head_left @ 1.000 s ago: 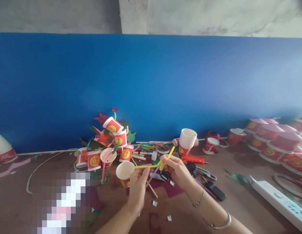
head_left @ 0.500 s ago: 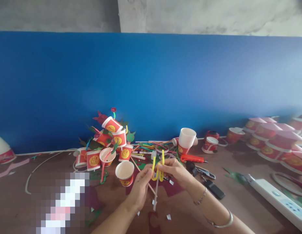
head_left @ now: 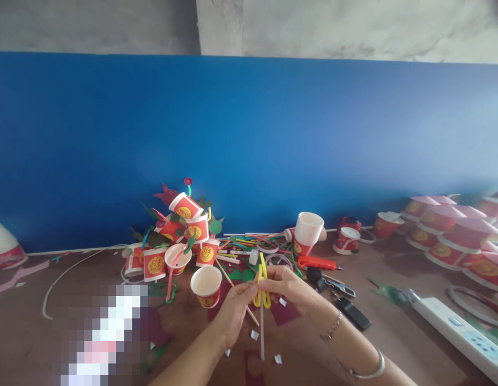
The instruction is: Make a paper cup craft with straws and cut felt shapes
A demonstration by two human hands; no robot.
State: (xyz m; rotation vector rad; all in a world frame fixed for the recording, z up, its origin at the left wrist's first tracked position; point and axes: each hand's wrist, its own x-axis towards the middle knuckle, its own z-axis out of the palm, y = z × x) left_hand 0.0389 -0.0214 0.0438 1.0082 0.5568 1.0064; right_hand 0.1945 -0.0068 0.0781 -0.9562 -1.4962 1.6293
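Observation:
My left hand [head_left: 233,311] and my right hand [head_left: 289,286] meet at the middle of the table. Between their fingertips is a yellow bent straw [head_left: 266,300], folded into loops with its ends pointing up. My right hand pinches it near the middle, and the left thumb and fingertips close on its left side. A thin pale strip [head_left: 262,340] hangs straight down from the yellow loops; where it joins them is hidden by the fingers. An open paper cup [head_left: 206,289] stands just left of my left hand.
Decorated red paper cups [head_left: 155,265] are piled at left. Behind the hands lie coloured straws [head_left: 240,240] and stacked white cups [head_left: 309,229]. A red utility knife [head_left: 319,262], black keys [head_left: 353,312] and a power strip [head_left: 461,327] lie to the right, before more stacked cups [head_left: 453,230].
The yellow straw's upright ends have come together, where they stood apart before. My hands have drawn closer, and the pale strip now hangs more vertically.

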